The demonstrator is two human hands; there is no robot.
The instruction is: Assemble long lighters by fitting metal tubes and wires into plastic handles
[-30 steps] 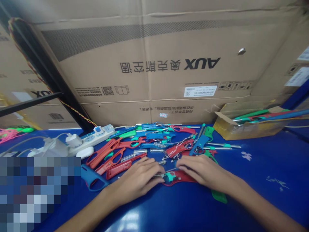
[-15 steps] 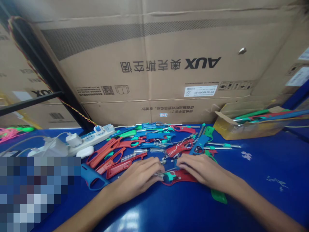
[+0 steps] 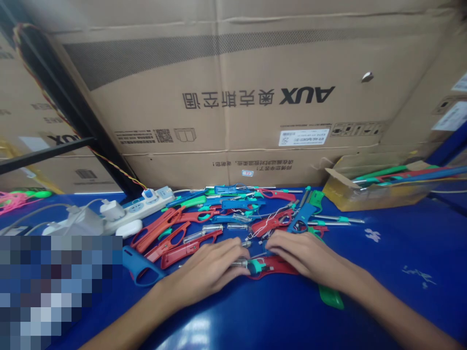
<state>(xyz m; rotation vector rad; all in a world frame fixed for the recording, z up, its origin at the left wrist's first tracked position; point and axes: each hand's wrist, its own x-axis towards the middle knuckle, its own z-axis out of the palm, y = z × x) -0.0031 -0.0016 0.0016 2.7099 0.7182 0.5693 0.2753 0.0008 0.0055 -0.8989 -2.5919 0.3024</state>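
Both hands rest on a blue table over a red lighter shell half with a teal part and a small metal tube in it. My left hand lies palm down, fingers curled over the tube end at the shell's left. My right hand presses down on the shell's right side, fingers bent together. Behind them lies a pile of red, blue and green lighter shells with thin wires and clear tubes. A green shell pokes out under my right wrist.
A big AUX cardboard box stands behind the pile. A white power strip with plugs lies at the left, and a blue shell beside it. At the right, an open carton holds long lighters.
Both hands have barely shifted; the fingertips moved slightly closer together over the red shell.
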